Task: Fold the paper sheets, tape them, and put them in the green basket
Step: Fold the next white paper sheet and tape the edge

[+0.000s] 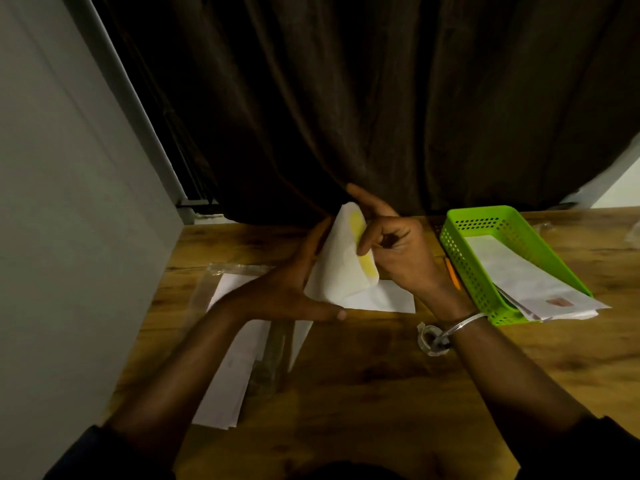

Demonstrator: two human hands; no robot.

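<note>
**Both hands holding up a folded sheet with a yellow strip, basket off to the right**

Nearest the camera, two bare forearms in dark sleeves are reaching out over the wooden table [363,393]. On the left a loose stack of paper sheets [228,368] is lying flat, partly in a clear plastic sleeve [216,271]. A tape roll [430,337] is sitting on the table just beside the right wrist, which is wearing a thin metal bangle [462,321].

Past that, the left hand [294,289] is staying flat: fingers straight, thumb stretched out, palm resting against the left side of the folded sheet [341,265], not curling round it. The folded sheet is being held up off the table at centre, tilted, over another white sheet [384,297] that is lying flat. The right hand [394,251] is pinching the folded sheet's right edge, thumb pressing on a yellow strip [363,244] running along that edge, index finger sticking up behind the paper, other fingers curled.

Further right, the green basket [460,261] is sitting on the table, well apart from the hands, with folded sheets [516,271] in it, their near ends poking out over its near end. An orange pen [452,273] is lying just beside its left wall.

Behind it all a dark curtain [381,98] is hanging, with a grey wall [69,202] on the left.
</note>
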